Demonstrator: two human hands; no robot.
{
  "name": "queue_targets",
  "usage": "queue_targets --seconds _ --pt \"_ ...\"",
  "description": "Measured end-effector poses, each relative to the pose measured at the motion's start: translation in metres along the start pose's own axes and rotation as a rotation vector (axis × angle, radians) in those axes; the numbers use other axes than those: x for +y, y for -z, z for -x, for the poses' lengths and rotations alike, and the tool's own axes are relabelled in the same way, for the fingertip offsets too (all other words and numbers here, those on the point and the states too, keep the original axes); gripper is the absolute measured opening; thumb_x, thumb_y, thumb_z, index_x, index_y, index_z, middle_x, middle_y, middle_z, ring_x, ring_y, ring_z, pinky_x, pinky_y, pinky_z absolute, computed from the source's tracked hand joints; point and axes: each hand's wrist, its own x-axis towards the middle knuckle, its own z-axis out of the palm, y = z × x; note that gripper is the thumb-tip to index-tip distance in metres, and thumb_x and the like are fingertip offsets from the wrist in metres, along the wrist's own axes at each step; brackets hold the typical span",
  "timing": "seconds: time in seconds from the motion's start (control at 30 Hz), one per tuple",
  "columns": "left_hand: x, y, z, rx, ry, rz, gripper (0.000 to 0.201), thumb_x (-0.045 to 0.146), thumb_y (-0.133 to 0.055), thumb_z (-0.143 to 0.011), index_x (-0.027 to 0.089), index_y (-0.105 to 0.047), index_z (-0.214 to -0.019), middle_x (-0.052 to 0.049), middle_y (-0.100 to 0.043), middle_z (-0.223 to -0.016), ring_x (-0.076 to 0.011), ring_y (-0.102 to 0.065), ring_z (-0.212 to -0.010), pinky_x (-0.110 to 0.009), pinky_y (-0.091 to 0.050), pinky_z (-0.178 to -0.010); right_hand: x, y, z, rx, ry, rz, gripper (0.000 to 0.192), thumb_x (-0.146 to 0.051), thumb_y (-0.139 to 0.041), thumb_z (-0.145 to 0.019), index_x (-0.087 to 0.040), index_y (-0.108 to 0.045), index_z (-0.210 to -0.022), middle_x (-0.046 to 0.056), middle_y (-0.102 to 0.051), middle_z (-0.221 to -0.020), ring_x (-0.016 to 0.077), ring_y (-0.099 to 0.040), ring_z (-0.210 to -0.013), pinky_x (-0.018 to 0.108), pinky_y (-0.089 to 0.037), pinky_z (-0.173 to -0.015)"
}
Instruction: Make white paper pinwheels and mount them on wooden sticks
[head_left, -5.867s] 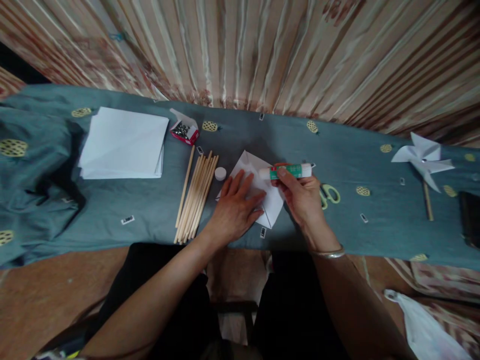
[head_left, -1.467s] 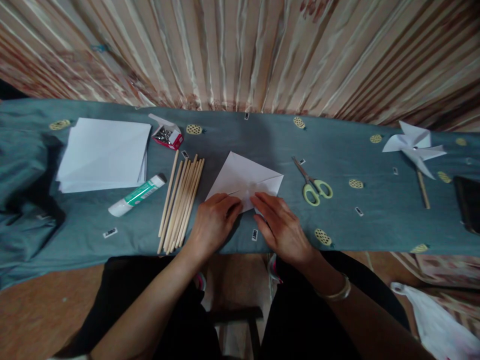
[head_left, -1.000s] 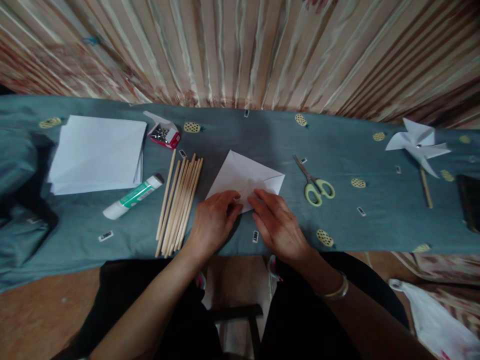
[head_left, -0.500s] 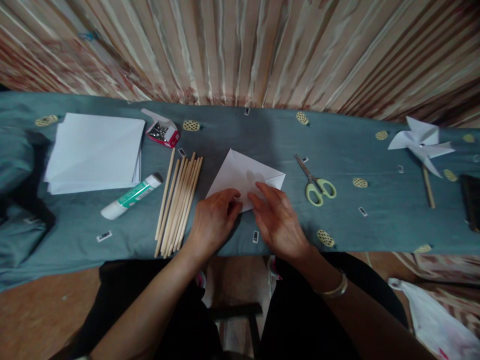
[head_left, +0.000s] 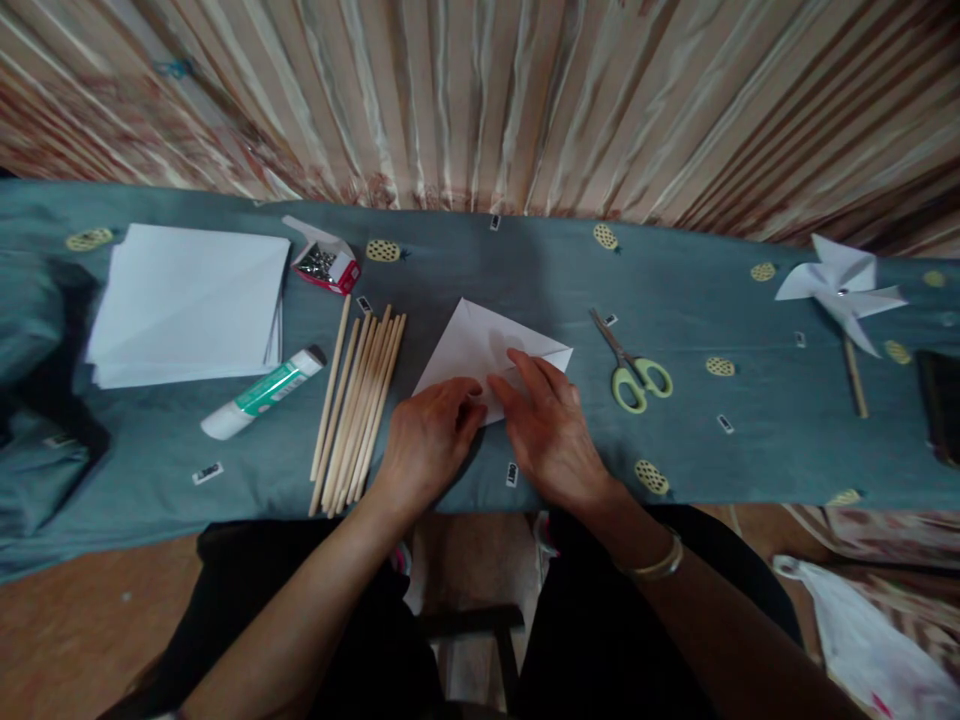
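left hand [head_left: 427, 440] – right hand [head_left: 551, 430] flat on folded paper [head_left: 480, 345] | sticks [head_left: 360, 400] just left

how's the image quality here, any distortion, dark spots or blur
Head view: strong wide-angle bowing, the table edge curves and the curtain stripes fan outward; dim, soft light with dark corners; the white folded paper and paper stack are the brightest areas; both hands, left hand and right hand, cast soft shadows on the paper; edges look slightly smeared.
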Motion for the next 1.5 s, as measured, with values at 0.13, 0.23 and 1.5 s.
queue_targets --seconds 0.13,0.23,1.5 --pt "0.001 0.001 0.0 0.005 -0.008 -0.006 0.011 0.018 -0.058 -0.086 0.016 -0.064 -0.096 -0.004 -0.072 -0.079 -0.0179 -0.068 -0.069 -0.028 -0.051 -0.065 0.001 -0.007 0.0 0.016 -0.007 -0.043 0.041 -0.008 -0.04 -0.089 -0.019 -0.055 -0.125 0.014 -0.043 -0.145 0.0332 -0.038 -0.135 0.054 -0.043 -0.103" --pt "0.0 0.0 0.0 -0.011 -0.009 -0.012 0.011 0.018 -0.057 -0.087 0.017 -0.063 -0.096 -0.004 -0.072 -0.081 -0.0176 -0.068 -0.07 -0.028 -0.05 -0.065 0.001 -0.012 0.0 0.042 -0.002 -0.061 0.042 -0.008 -0.038 -0.089 -0.02 -0.054 -0.126 0.012 -0.044 -0.145 0.0308 -0.036 -0.138 0.052 -0.043 -0.103" --pt "-0.009 0.021 0.022 0.102 -0.262 -0.162 0.025 0.007 -0.051 -0.085 0.014 -0.07 -0.1 -0.013 -0.065 -0.118 -0.0283 -0.054 -0.108 -0.047 -0.05 -0.094 0.026 0.029 0.028 0.122 -0.103 -0.058 0.031 -0.027 -0.044 -0.095 -0.013 -0.065 -0.113 0.013 -0.074 -0.099 0.0257 -0.069 -0.089 0.042 -0.056 -0.084"
